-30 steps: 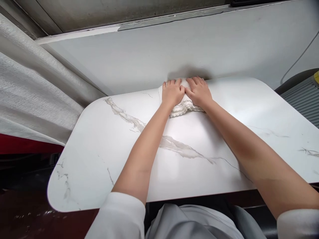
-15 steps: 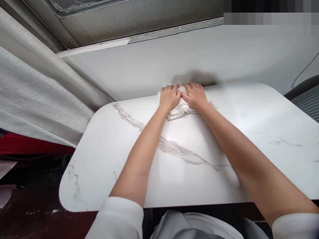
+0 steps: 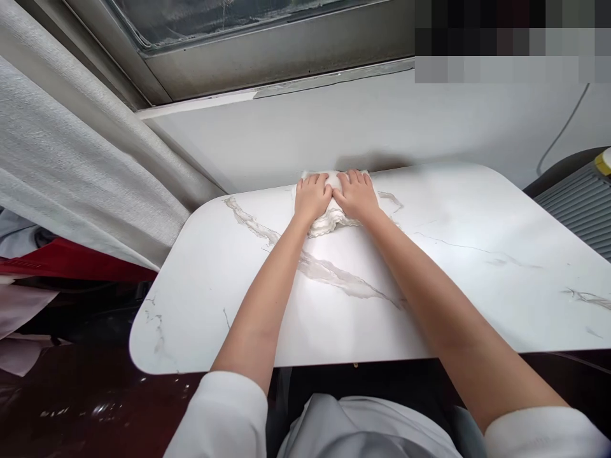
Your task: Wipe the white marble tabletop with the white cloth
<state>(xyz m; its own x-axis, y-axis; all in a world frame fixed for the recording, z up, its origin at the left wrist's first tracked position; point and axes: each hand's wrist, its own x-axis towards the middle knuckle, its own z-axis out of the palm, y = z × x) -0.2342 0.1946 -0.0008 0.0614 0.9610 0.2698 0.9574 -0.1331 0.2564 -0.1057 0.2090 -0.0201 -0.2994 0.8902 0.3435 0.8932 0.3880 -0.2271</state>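
Observation:
A folded white cloth (image 3: 329,222) with layered, wavy edges lies on the white marble-patterned table (image 3: 191,305), near its far edge by the wall. My left hand (image 3: 312,196) presses on the left part of it, fingers bent over its far side. Beside it, my right hand (image 3: 356,194) bears down on the right part in the same way. The two thumbs almost meet over the cloth's middle. Beneath the palms the cloth is hidden.
A pale wall (image 3: 229,140) runs along the table's far edge, under a metal-framed window (image 3: 286,44). To the left hangs a white curtain (image 3: 95,146). A grey ribbed object (image 3: 580,203) stands beyond the right end, near a cable (image 3: 563,130). Red fabric (image 3: 81,261) shows low on the left.
Both hands and the cloth under them have slid a little to the left along the table's far edge. The camera view has also shifted slightly.

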